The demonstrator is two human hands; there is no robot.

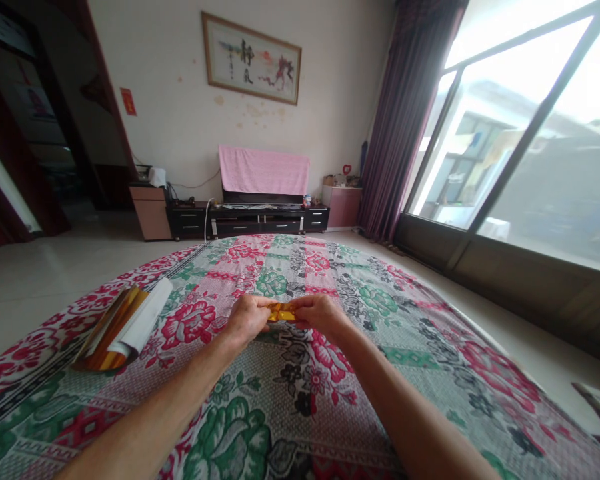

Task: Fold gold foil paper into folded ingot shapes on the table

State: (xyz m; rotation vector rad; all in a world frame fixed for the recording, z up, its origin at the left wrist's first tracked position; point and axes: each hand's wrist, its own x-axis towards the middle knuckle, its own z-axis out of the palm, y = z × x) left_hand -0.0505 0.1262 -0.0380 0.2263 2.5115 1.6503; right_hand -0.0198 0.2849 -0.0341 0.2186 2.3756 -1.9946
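A pale plain wall with brownish stains, an oblong gold-framed picture hanging on it, a pink cloth draped above a low black cabinet, a long dark-purple curtain beside a large metal-framed window, bright daylight entering there, a pale shiny tiled floor.

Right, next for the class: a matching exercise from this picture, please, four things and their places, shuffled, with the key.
1. gold foil piece
2. gold-and-white sheets
3. pink towel
4. framed picture

A. hung on the wall
B. on the flowered cloth, far left
C. draped above the black cabinet
D. between the fingers of both hands

Pairs: 1-D, 2-B, 3-C, 4-A
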